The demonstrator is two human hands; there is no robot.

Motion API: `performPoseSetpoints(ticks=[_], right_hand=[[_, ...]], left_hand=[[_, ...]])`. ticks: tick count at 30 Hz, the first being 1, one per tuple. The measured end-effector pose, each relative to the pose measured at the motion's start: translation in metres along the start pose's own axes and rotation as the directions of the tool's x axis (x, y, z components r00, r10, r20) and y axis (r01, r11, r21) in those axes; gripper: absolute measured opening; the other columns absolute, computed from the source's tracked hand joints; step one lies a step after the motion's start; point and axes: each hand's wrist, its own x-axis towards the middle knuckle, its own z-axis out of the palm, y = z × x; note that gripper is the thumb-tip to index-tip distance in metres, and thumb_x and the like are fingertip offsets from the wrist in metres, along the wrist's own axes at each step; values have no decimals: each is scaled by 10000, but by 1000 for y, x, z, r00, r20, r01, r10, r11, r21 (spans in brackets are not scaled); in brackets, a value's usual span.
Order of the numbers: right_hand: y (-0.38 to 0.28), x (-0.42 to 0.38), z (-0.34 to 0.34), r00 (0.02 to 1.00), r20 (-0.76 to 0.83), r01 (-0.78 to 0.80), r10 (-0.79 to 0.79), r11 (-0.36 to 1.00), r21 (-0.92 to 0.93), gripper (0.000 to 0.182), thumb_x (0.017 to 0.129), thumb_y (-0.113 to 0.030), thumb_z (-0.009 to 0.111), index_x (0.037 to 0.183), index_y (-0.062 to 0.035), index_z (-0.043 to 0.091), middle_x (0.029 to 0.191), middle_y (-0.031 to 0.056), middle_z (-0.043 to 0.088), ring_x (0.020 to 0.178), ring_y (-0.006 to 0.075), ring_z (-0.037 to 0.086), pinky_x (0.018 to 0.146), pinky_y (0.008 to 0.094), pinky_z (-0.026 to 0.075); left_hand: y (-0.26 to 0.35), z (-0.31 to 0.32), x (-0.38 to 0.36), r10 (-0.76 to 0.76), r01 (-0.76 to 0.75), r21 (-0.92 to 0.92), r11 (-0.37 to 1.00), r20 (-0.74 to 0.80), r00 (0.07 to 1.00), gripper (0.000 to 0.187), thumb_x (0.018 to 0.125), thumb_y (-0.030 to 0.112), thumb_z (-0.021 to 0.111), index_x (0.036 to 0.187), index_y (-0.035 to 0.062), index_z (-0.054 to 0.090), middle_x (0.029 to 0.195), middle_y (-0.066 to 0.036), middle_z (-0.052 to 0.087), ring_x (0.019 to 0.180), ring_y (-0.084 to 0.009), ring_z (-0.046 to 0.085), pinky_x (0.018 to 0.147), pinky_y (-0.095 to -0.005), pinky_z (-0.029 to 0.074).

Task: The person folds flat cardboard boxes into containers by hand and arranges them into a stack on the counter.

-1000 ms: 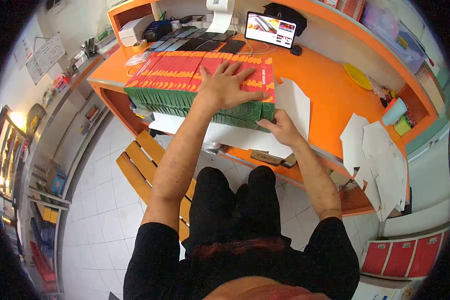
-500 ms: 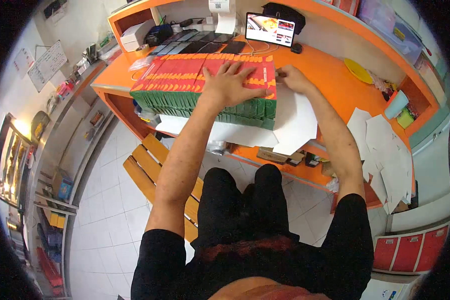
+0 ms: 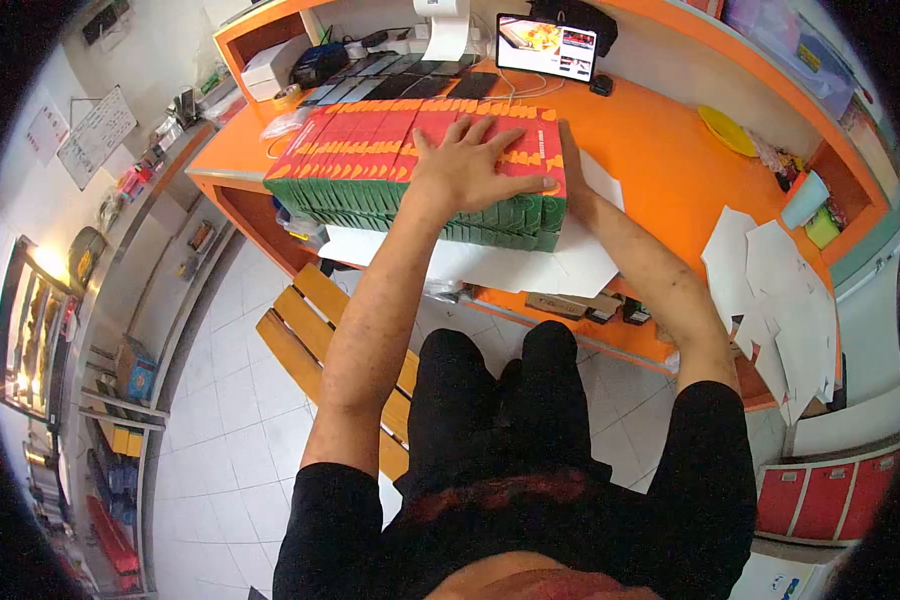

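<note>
Red and green stack of flat cartons [image 3: 390, 160] lying on the orange counter [image 3: 660, 170], over white paper sheet [image 3: 500, 265]. Left hand [image 3: 470, 165] spread flat on top, probably pressing to keep rows aligned. Right hand [image 3: 570, 150] against the stack's right end; fingers hidden, grip unclear.

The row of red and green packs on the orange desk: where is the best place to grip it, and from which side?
Probably the two short ends of the row of packs, squeezed inward: loose upright packs would otherwise spread. The left hand presses its top.
</note>
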Motion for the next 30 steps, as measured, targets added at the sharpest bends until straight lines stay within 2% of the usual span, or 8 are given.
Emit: performPoseSetpoints(ticks=[6,10,14,16,17,19,25,30], right_hand=[[-2,15,-10,972,161,-151,172,979,-135,681,1031,-578,280,1483,-75,358,1415,190,522,1239,292,577,1011,448,521],[-21,-8,-6,886,-327,68,-328,792,-607,696,1022,-602,345,1456,-63,416,1374,135,560,1173,249,590,970,393,491],[-6,-111,22,979,-132,84,-152,905,-418,678,1033,-602,322,1406,-63,496,1352,83,566,1239,206,517,1086,387,351],[26,-128,17,992,-5,96,-125,781,-617,695,1033,-611,317,1406,-52,491,1318,68,589,1193,173,538,1047,352,384],[35,-130,20,943,109,256,-315,476,-842,667,1049,-577,322,1387,-30,498,1274,52,607,1155,146,542,1017,314,396],[44,-132,39,962,-121,69,-245,647,-759,534,1047,-449,461,1345,-12,533,1244,56,620,1143,141,541,1005,306,407],[47,-122,49,959,91,263,-269,722,-639,360,1022,-296,575,1258,-26,599,1182,56,654,1089,127,564,961,304,439],[66,-119,60,821,27,333,-570,440,-834,376,1023,-276,559,1280,-1,564,1177,139,677,1113,247,618,960,366,453]], left_hand=[[0,1,-6,74,-75,78,994,14,997,1272,489,871,685,1546,244,359,1629,-167,238,1514,-379,174,1097,-790,84],[-4,-4,-10,130,-128,87,988,-13,991,1337,420,722,828,1555,223,329,1619,-186,251,1507,-397,187,1074,-817,88],[-6,1,-6,130,-128,55,990,-35,991,1303,435,686,839,1547,219,345,1607,-188,277,1496,-409,210,1065,-829,102],[-3,-3,-4,115,-115,49,992,6,993,1275,452,673,841,1540,216,359,1605,-185,283,1493,-408,219,1062,-833,110],[-2,-5,-2,107,-108,49,993,28,994,1261,461,667,842,1537,214,365,1604,-184,286,1492,-407,224,1061,-834,114],[-4,-3,2,104,-105,59,993,16,994,1240,471,663,843,1531,218,377,1603,-183,289,1491,-407,227,1060,-835,118],[-2,0,-1,81,-84,91,992,33,996,1223,487,625,852,1545,271,350,1618,-163,269,1499,-400,215,1050,-837,124],[1,-3,-3,89,-95,93,991,65,994,1227,494,630,847,1547,247,348,1611,-183,269,1495,-418,209,1052,-840,120]])
